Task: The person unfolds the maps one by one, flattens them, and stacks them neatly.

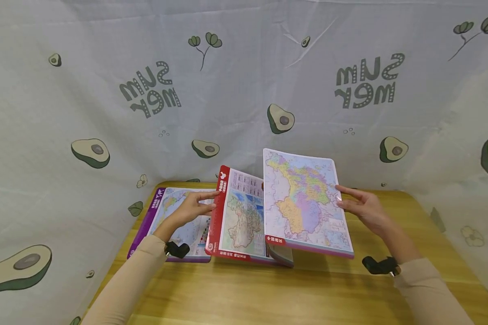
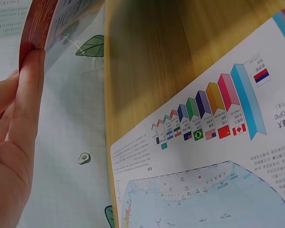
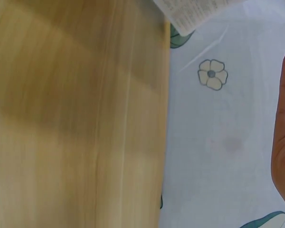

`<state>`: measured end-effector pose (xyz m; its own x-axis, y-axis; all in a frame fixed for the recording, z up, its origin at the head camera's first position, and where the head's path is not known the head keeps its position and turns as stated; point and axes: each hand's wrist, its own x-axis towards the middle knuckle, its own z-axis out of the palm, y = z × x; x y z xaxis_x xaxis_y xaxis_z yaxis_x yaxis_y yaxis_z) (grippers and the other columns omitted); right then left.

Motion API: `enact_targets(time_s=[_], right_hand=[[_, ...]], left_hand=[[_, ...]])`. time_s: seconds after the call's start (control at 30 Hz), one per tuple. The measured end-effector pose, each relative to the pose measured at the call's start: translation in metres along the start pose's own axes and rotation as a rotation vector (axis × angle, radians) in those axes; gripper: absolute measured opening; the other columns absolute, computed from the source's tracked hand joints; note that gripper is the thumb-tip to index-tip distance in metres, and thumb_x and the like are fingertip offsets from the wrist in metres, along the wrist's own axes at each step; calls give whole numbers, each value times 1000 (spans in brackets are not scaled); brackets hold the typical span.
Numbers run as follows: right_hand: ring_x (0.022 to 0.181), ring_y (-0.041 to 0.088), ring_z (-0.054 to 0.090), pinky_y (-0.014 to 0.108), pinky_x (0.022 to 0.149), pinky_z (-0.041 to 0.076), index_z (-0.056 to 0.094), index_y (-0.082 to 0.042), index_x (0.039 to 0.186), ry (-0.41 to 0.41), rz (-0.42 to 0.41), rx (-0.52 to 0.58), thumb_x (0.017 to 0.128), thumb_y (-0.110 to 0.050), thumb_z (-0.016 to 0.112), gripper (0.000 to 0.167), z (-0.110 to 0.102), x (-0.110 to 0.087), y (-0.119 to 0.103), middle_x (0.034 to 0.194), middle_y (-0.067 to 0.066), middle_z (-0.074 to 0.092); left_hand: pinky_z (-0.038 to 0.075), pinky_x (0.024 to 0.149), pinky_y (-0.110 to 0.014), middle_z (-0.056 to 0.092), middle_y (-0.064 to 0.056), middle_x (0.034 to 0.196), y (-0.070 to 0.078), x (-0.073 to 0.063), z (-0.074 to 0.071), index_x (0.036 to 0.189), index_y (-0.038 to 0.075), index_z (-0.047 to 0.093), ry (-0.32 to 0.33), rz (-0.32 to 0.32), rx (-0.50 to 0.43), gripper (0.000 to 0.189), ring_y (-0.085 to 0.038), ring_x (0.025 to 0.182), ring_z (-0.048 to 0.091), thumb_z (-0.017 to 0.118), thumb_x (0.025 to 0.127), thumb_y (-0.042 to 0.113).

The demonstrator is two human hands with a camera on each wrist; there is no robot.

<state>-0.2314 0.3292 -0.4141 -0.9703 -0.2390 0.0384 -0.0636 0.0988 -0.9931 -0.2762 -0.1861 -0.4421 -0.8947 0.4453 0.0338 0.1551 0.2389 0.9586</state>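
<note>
Head view: I have both maps near the middle of the frame, tilted over the wooden tabletop (image 1: 268, 295). My left grip (image 1: 189, 208), left of centre, pinches the left edge of the red-bordered map (image 1: 244, 221), which sits just to its right. My right grip (image 1: 366, 208), right of centre, pinches the right edge of the multicoloured map (image 1: 305, 198), so that one lies directly to its left and overlaps the red-bordered map's right side. I cannot tell whether the two are joined. Behind and below the left grip, the purple-bordered map (image 1: 187, 232) lies flat, left of centre.

On the left wrist feed, the fingertips touch the red edge at upper left; coloured bars with flags (image 2: 199, 118) show right of centre. The right wrist feed catches only part of the hand at its right edge, with a printed corner (image 3: 192, 14) at the top.
</note>
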Motion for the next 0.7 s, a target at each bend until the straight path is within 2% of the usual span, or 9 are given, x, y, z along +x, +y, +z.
enact_targets(time_s=[0.2,0.33,0.43,0.7], right_hand=[[95,9,70,17,84,54,46,-6,149,14,6,-28,99,-4,61,52,-13,-4,2,111,-13,70],[94,7,70,16,83,54,46,-8,149,42,16,-107,99,-10,63,53,-20,-6,2,109,-17,69],[94,7,70,16,83,54,46,-8,149,48,23,-124,99,-13,64,53,-22,-7,2,109,-18,68],[92,8,70,17,81,55,55,-14,144,40,17,-42,99,-6,62,46,-36,-7,7,108,-14,70]], left_hand=[[54,87,-55,51,-27,141,1,-1,-4,144,0,51,5,-15,8,49,-33,100,71,64,97,6],[54,87,-55,51,-27,141,0,-1,-6,144,0,51,6,-19,18,49,-33,101,70,64,97,5],[54,87,-55,52,-27,140,-1,0,-8,143,0,52,13,-25,24,48,-33,101,70,64,97,5],[58,84,-46,51,-29,141,-5,0,-8,143,-3,50,14,-3,45,48,-35,103,69,63,97,4]])
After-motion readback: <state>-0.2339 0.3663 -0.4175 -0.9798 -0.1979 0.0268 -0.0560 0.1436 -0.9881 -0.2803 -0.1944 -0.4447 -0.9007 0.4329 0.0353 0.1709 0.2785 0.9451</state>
